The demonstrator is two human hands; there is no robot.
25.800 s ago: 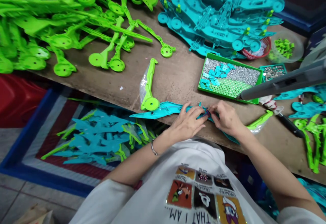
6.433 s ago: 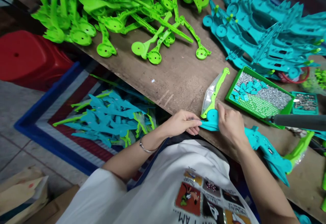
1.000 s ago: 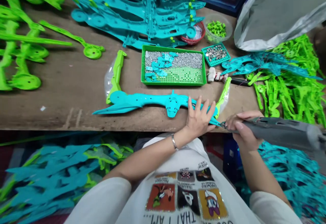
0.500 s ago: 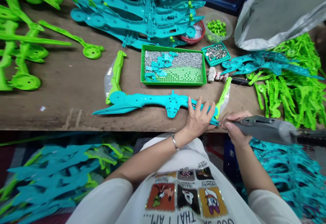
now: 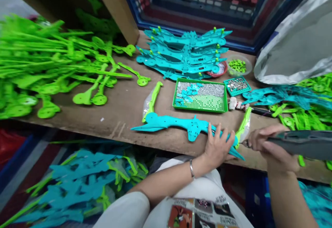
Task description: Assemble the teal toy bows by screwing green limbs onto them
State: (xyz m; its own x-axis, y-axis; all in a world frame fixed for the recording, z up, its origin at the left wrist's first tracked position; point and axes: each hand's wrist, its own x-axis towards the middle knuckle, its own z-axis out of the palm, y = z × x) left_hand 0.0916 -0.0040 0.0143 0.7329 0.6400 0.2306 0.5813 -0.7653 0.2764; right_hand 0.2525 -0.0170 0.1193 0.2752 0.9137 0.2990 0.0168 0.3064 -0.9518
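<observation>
While left hand (image 5: 217,148) pins it, teal bow (image 5: 181,126) lies crosswise, tips left-right

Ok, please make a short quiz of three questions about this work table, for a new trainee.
1. True or false: the left hand presses flat on the long teal part.
2. What does the right hand hold? A) grey power screwdriver B) scissors C) a cup
3. Fill in: the green tray lies on the wooden table just ______ the long teal part.

Key: 1 true; 2 A; 3 behind.
</observation>
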